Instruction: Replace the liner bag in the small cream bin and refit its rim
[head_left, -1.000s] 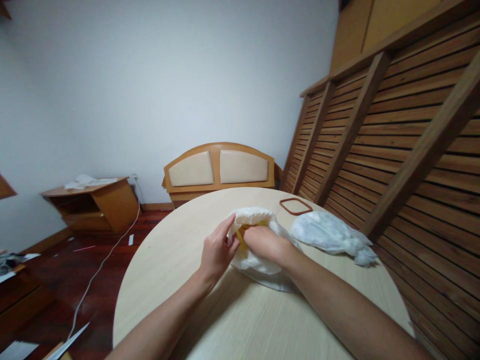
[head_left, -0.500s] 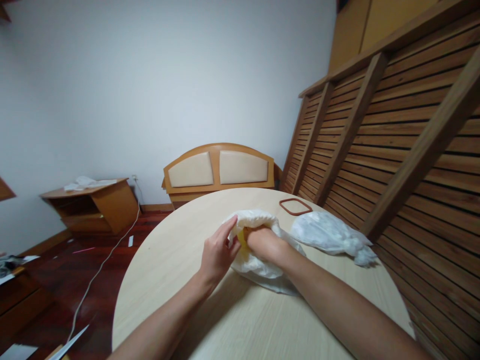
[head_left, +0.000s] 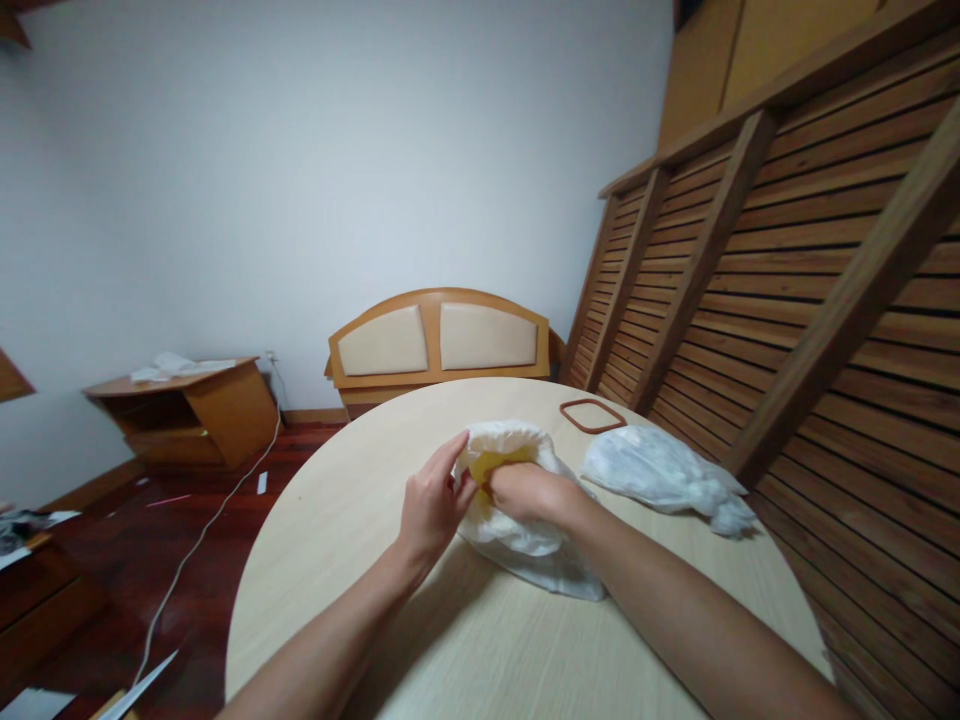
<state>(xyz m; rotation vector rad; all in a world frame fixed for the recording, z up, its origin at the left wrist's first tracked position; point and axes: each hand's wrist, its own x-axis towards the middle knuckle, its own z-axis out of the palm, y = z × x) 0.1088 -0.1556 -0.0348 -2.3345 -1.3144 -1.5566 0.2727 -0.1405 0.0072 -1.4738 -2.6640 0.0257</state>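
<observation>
A white bag [head_left: 517, 545] of soft, crumpled material lies on the round pale table, its mouth facing me. My left hand [head_left: 435, 500] pinches the left edge of that mouth between thumb and fingers. Inside the opening is my right hand [head_left: 521, 490], reaching in from the right; its fingertips are hidden by the bag. Something yellow [head_left: 491, 462] shows within the mouth, around and behind the right hand. Whether the right fingers grip anything cannot be seen.
The round table [head_left: 330, 540] carries a brown rounded-square ring [head_left: 592, 402] and a knotted translucent plastic bag [head_left: 660, 468] on its right. Behind stands a padded headboard [head_left: 433, 340]. A slatted wooden panel [head_left: 690, 290] leans at right; a low cabinet [head_left: 202, 420] stands left.
My right hand has drawn back slightly and more of it shows. The bag's mouth stands wider, with more yellow visible inside. The left hand keeps its hold on the edge.
</observation>
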